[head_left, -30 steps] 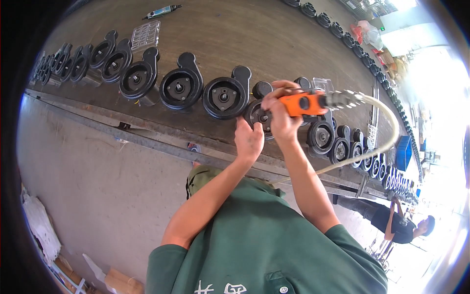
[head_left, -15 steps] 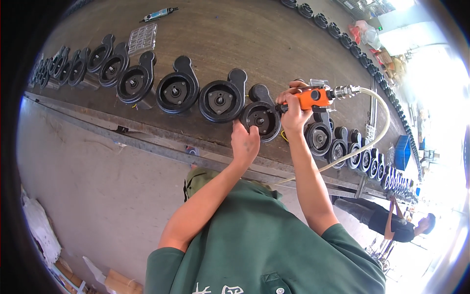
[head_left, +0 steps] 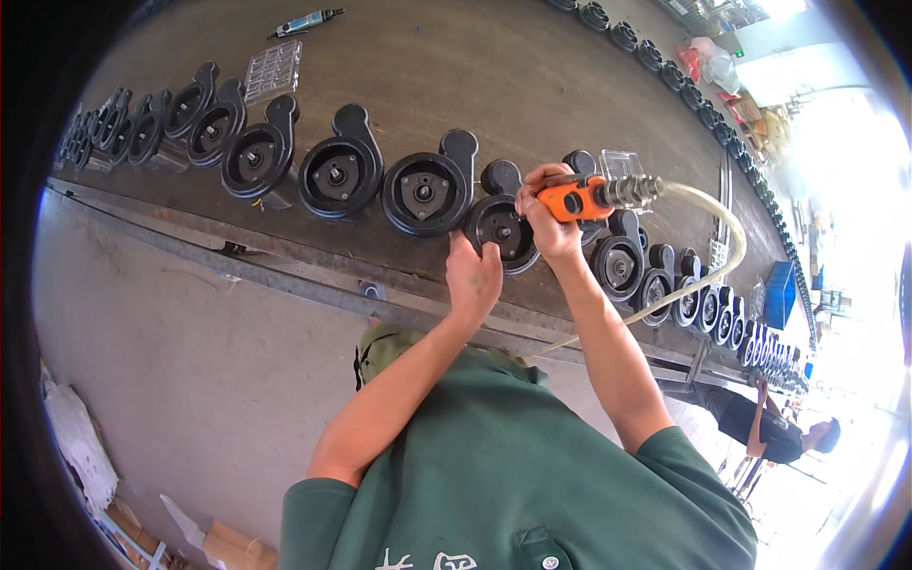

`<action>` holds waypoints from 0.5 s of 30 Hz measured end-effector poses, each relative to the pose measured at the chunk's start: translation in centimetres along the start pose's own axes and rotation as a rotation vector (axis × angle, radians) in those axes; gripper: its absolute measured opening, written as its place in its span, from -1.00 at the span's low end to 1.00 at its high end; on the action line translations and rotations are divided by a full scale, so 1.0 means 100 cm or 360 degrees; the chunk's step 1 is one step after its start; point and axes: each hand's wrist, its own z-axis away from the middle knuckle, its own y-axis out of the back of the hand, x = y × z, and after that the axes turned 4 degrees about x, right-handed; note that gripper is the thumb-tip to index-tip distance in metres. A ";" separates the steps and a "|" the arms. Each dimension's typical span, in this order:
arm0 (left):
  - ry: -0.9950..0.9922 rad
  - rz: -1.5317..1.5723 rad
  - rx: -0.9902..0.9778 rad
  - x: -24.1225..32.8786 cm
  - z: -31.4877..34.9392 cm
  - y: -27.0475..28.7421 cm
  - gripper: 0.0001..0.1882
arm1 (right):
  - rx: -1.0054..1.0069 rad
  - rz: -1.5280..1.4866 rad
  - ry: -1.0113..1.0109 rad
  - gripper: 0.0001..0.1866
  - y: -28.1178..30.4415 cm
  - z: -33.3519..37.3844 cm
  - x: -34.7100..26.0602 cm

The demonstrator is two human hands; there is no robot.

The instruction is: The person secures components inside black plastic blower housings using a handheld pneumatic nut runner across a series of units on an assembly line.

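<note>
My right hand (head_left: 553, 220) is wrapped round an orange air-powered tool (head_left: 568, 201) with a metal hose fitting at its end. It is held over the right side of a black round motor housing (head_left: 492, 220), which has a short metal shaft in its centre. The tool's working tip is hidden behind my fingers. My left hand (head_left: 475, 274) grips the near left rim of that same housing, thumb at the rim and fingers partly hidden below it. Just left stands another housing (head_left: 424, 193) with a dark three-cornered plate round its shaft.
Similar black housings (head_left: 340, 177) line the table's (head_left: 399, 66) near edge both ways. A pale air hose (head_left: 736, 237) loops right of the tool. Clear plastic trays (head_left: 273, 71), a blue pneumatic tool (head_left: 306, 23) and a blue bin (head_left: 781, 294) are on the table. Another person (head_left: 760, 423) stands far right.
My right hand has moved slightly left with the orange tool, which has turned and now sits closer over the housing. My left hand stays at the rim.
</note>
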 end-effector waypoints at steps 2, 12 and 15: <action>-0.0003 0.0072 -0.0011 0.005 -0.001 0.002 -0.49 | -0.0034 -0.0153 -0.0066 -0.81 0.000 -0.004 0.000; -0.0166 -0.0010 -0.0014 -0.016 -0.012 -0.002 -0.50 | 0.0173 -0.0079 0.0049 -0.79 -0.006 -0.010 -0.008; -0.0046 -0.0021 -0.0002 -0.009 -0.010 -0.003 -0.47 | 0.0181 -0.0070 0.0130 -0.74 -0.010 -0.006 -0.021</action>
